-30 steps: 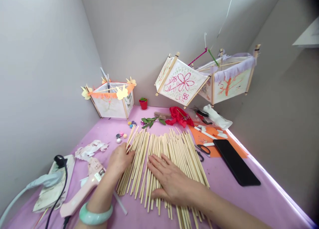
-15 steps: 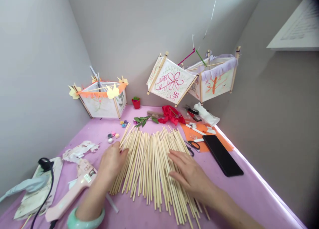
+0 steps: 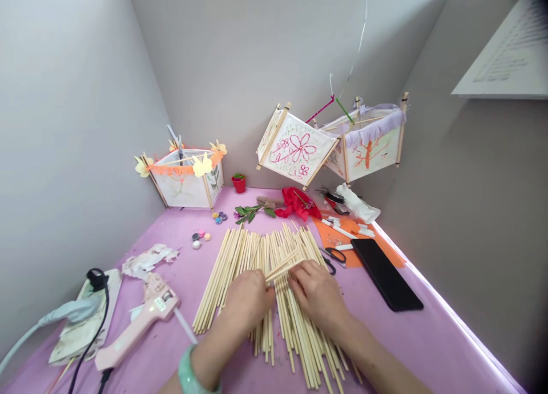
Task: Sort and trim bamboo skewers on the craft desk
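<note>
Many thin wooden sticks (image 3: 229, 257) lie side by side in a wide spread on the purple cloth. Over their middle, my left hand (image 3: 249, 296) is closed around a few sticks that slant up to the right. My right hand (image 3: 315, 291) rests on the right part of the spread, its fingers bent and pressed together by the far ends of those slanting sticks; what its fingertips grip is too small to make out. A pale green bangle (image 3: 190, 371) circles my left wrist.
Left: a pink glue gun (image 3: 137, 331) and a power strip (image 3: 92, 320) with cables. Right: a black phone (image 3: 385, 274), scissors (image 3: 336, 255) and orange sheet (image 3: 321, 234). Behind: paper lanterns (image 3: 295, 148), red cloth (image 3: 297, 204), leaves (image 3: 254, 212) and a small red pot (image 3: 238, 183).
My left hand has moved right from the left edge of the spread to its middle and closed on a few sticks. My right hand's fingers have drawn together. The view has shifted slightly.
</note>
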The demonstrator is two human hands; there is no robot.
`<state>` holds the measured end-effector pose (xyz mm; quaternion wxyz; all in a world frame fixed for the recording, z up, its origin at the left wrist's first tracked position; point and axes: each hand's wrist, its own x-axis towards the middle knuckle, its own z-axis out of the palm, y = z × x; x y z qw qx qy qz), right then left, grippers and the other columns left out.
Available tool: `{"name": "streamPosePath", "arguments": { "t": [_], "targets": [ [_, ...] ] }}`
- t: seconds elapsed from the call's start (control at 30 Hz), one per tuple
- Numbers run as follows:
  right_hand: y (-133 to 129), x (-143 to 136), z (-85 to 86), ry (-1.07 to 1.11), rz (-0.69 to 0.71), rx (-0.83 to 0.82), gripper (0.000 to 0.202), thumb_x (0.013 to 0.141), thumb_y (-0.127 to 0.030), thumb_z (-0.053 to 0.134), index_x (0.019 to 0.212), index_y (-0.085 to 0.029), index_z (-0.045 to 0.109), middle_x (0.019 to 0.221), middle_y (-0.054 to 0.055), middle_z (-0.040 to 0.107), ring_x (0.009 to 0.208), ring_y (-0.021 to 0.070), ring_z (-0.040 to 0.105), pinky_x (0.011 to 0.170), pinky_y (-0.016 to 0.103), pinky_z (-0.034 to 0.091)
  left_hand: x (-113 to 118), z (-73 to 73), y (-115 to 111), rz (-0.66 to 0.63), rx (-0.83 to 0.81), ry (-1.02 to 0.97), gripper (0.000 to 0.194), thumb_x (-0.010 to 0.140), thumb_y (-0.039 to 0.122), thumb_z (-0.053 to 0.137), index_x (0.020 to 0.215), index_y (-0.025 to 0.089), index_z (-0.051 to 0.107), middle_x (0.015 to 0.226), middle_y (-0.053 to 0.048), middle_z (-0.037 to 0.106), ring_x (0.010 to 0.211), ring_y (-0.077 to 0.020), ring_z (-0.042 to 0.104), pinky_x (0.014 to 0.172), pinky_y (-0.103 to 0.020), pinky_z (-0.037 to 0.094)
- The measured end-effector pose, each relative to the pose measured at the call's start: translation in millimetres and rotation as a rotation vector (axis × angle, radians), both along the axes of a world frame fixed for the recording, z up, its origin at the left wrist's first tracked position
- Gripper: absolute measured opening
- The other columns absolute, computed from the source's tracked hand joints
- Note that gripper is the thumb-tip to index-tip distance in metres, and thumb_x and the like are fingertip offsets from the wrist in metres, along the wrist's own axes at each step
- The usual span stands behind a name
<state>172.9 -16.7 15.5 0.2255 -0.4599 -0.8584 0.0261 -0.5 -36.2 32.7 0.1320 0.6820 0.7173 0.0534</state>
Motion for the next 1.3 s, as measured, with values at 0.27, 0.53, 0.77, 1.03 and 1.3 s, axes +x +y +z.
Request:
{"name": "streamPosePath", "arguments": {
  "t": [0.27, 0.53, 0.77, 1.03, 1.3],
  "targets": [
    [1.9, 5.3, 3.9, 0.028, 0.051, -0.046, 0.020, 0.090, -0.023, 0.043, 0.091, -0.019, 0.063, 0.091, 0.007, 0.061, 0.089, 0.0203, 0.053, 0.080, 0.034, 0.041, -16.7, 4.4, 10.2, 0.041, -0.025, -0.233, 0.015, 0.069, 0.024, 0.048, 0.059, 0.018, 0.057, 0.058, -0.004, 0.057, 0.056, -0.0159, 0.054, 0.051, -0.025, 0.033],
    [-4.1, -20.9, 23.5, -0.076, 0.076, -0.137, 0.026, 0.091, -0.031, 0.044, 0.079, -0.021, 0.065, 0.079, 0.003, 0.062, 0.078, 0.0164, 0.059, 0.070, 0.028, 0.043, -36.7, 16.1, 12.6, 0.196, -0.279, -1.167, 0.020, 0.076, 0.032, 0.046, 0.061, 0.020, 0.046, 0.040, 0.009, 0.034, 0.031, -0.0046, 0.014, 0.033, -0.021, 0.009],
    [-12.2, -66.0, 35.8, -0.382, -0.128, -0.308, 0.023, 0.084, -0.022, 0.049, 0.084, -0.011, 0.068, 0.083, 0.016, 0.067, 0.076, 0.0260, 0.066, 0.062, 0.031, 0.045, -43.8, 9.5, 10.7, 0.207, -0.336, -1.568, 0.028, 0.069, 0.035, 0.066, 0.074, 0.016, 0.046, 0.066, 0.003, 0.059, 0.032, 0.0022, 0.016, 0.032, -0.016, 0.005],
    [8.8, -47.6, 28.1, 0.312, -0.140, -0.516, 0.019, 0.081, -0.024, 0.044, 0.070, -0.016, 0.057, 0.070, 0.006, 0.066, 0.060, 0.0155, 0.060, 0.054, 0.024, 0.038, -46.7, 13.8, 10.4, 0.275, -0.241, -1.679, 0.032, 0.071, 0.034, 0.067, 0.090, 0.014, 0.051, 0.064, 0.005, 0.056, 0.031, 0.0025, 0.017, 0.031, -0.016, 0.006],
    [11.0, -51.5, 21.3, 1.243, 0.096, -1.054, 0.021, 0.081, -0.037, 0.053, 0.072, -0.018, 0.048, 0.054, -0.005, 0.052, 0.041, 0.0060, 0.042, 0.038, 0.017, 0.026, -33.3, 15.2, 1.4, 0.160, -0.344, -1.638, 0.027, 0.075, 0.035, 0.065, 0.083, 0.017, 0.046, 0.066, 0.004, 0.057, 0.033, 0.0021, 0.018, 0.032, -0.016, 0.009]
  ]
}}
